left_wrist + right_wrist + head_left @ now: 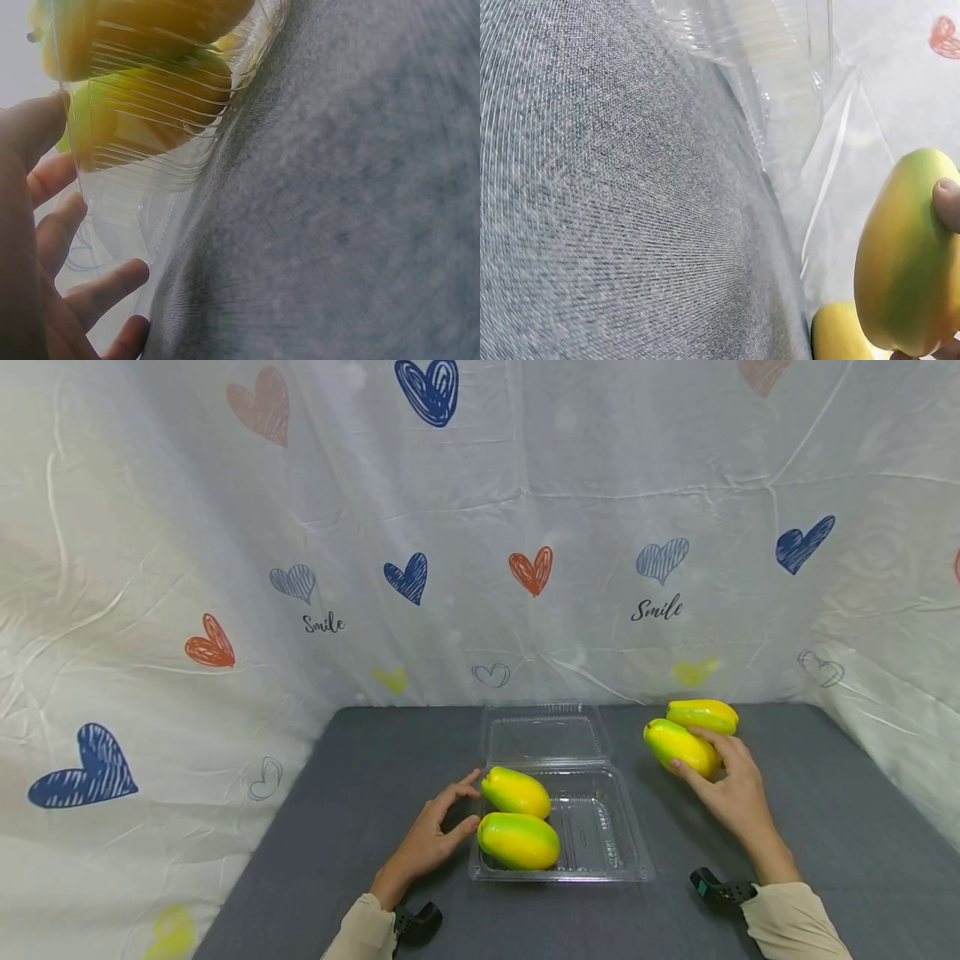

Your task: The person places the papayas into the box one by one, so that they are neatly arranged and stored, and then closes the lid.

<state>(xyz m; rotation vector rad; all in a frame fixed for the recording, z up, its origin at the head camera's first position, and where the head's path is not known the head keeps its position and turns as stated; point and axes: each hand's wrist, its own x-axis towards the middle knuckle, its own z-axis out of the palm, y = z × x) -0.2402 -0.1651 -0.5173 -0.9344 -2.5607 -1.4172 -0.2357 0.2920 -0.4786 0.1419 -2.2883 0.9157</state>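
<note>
My right hand grips a yellow-green papaya, thumb on its near side and fingers over its far end. The right wrist view shows this papaya raised above the cloth. Just behind it lies another papaya on the table. A clear plastic clamshell box stands with its lid folded back, and two papayas, one farther and one nearer, lie side by side in its left half. At the box's left edge is my left hand, fingers spread, with its thumb and fingertips right at the rim.
The box's transparent lid lies flat toward the back. Dark grey cloth covers the table. Behind it hangs a pale curtain printed with hearts, meeting the table's far edge. Both wrists wear black bands.
</note>
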